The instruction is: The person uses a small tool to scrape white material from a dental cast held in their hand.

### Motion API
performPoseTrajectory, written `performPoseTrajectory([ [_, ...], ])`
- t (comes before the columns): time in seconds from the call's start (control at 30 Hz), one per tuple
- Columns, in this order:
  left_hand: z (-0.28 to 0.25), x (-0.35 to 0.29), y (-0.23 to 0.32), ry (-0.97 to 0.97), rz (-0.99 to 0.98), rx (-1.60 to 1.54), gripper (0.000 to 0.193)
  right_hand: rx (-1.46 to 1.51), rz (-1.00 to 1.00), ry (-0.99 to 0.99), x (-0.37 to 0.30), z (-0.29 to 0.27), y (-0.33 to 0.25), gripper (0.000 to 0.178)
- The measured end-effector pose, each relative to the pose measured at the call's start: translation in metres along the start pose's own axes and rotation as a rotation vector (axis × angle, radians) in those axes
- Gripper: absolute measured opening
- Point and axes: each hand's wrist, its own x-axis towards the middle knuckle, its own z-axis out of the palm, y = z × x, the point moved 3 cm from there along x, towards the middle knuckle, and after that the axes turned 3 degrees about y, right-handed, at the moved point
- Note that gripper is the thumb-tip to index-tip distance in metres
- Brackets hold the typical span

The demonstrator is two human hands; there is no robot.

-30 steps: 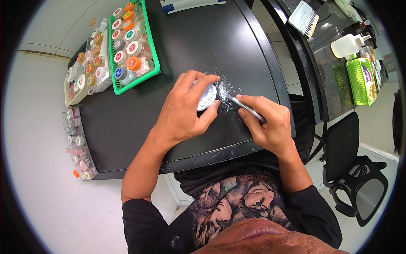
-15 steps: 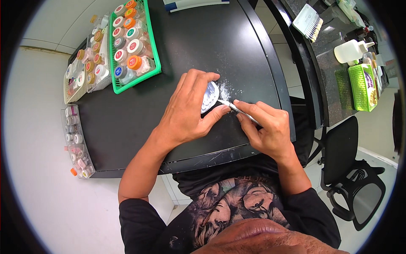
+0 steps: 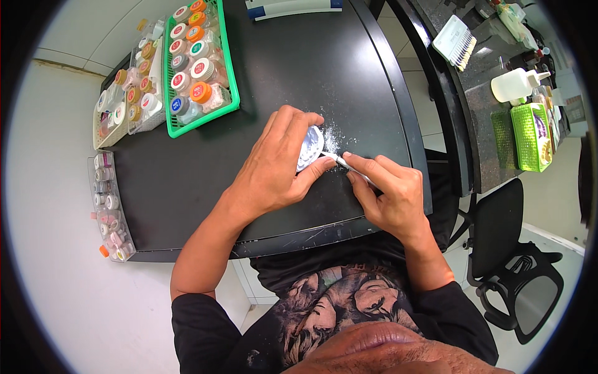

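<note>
My left hand (image 3: 268, 163) is closed around a pale blue-white plaster dental cast (image 3: 311, 149), fingers over its far side and thumb along its near edge. Part of the cast is hidden by the palm. In my right hand (image 3: 393, 194) is a slim, light-coloured carving knife (image 3: 344, 163), pinched between thumb and forefinger. Its tip meets the cast's right edge, close to my left thumb. White plaster crumbs (image 3: 334, 136) lie scattered on the dark tabletop (image 3: 180, 206) just beyond and beside the tip.
A green basket (image 3: 232, 103) of capped jars stands at the far left, with smaller jar trays (image 3: 112, 140) and a clear rack (image 3: 128, 240) along the wall. Right, a side counter carries a squeeze bottle (image 3: 512, 86), a shade guide (image 3: 453, 40) and a lime basket (image 3: 522, 156). An office chair (image 3: 498, 227) stands below.
The knife and my right hand have shifted very slightly, the tip staying at the cast's edge. My left hand keeps its hold. The whole view has moved a little.
</note>
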Motion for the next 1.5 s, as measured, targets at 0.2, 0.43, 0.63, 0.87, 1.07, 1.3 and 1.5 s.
performPoseTrajectory([
  [0.2, -0.0001, -0.0001, -0.0007, -0.007, -0.013, -0.003, 0.055, 0.0, -0.002, -0.004, 0.0002, 0.0003, -0.0005, 0.034],
  [0.43, 0.001, 0.001, 0.0, 0.002, -0.007, -0.005, 0.051, -0.001, -0.01, 0.018, -0.0006, 0.0008, 0.0011, 0.035],
  [0.63, 0.0005, 0.0015, 0.0008, 0.011, 0.0, -0.003, 0.049, 0.012, -0.001, 0.012, -0.0006, 0.0006, 0.0006, 0.034],
  [0.87, 0.0012, 0.0016, 0.0007, 0.015, -0.014, 0.006, 0.049, 0.019, -0.01, 0.01, 0.0002, -0.0002, 0.0007, 0.034],
  [1.07, 0.0013, 0.0026, 0.0016, 0.016, -0.022, 0.013, 0.048, 0.023, -0.007, 0.007, 0.0008, -0.0014, 0.0001, 0.035],
  [1.3, 0.0025, 0.002, -0.0019, 0.025, -0.041, -0.013, 0.05, 0.084, 0.026, 0.03, 0.001, -0.0015, 0.0009, 0.033],
  [1.5, 0.0013, 0.0003, -0.0009, 0.039, -0.022, -0.04, 0.053, 0.079, 0.022, -0.005, 0.0023, -0.0021, -0.001, 0.032],
])
